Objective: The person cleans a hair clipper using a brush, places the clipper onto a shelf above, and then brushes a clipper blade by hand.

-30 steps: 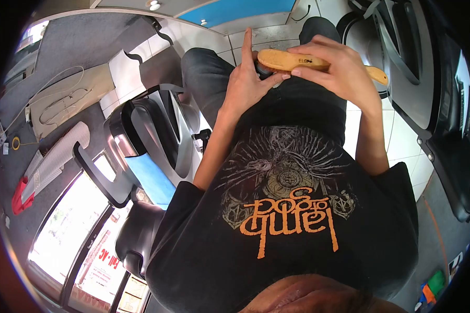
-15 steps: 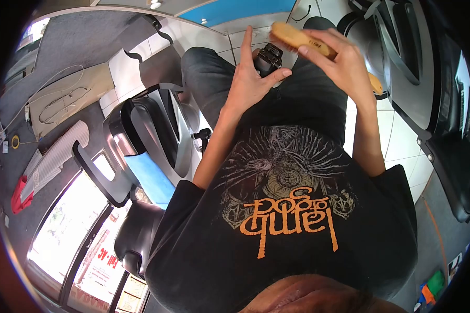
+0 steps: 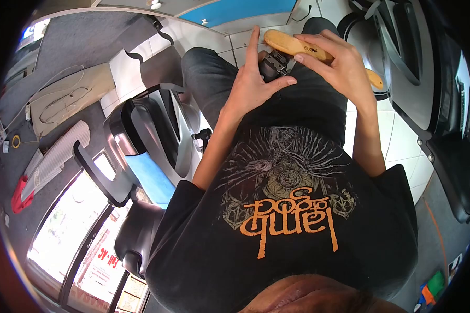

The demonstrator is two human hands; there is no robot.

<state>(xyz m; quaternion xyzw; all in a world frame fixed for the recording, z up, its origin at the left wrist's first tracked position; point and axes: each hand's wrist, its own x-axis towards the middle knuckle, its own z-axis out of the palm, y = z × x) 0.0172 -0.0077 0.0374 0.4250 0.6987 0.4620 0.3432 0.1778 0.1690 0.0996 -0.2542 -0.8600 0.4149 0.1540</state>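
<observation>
My left hand [image 3: 250, 83] holds a small black device with metal parts at its end, which looks like a hair clipper [image 3: 274, 66]. Its index finger points up and the thumb sticks out, while the remaining fingers are hidden behind the device. My right hand [image 3: 344, 60] grips a wooden brush [image 3: 284, 41] by its middle, fingers on top and thumb below. The brush's handle end [image 3: 374, 79] shows past the wrist. The brush head lies right over the device's upper end; its bristles face down and are mostly hidden.
Both hands are above my lap, between dark trouser legs [image 3: 206, 70]. A black and silver chair [image 3: 162, 130] with a blue cloth [image 3: 150, 177] stands at the left, another chair [image 3: 418, 62] at the right. A blue-fronted cabinet [image 3: 245, 15] is ahead, over white floor tiles [image 3: 384, 128].
The brush has moved slightly left and down, closer over the device, and its wooden back has turned more toward me. My left hand and the device have shifted slightly right, the device tilting.
</observation>
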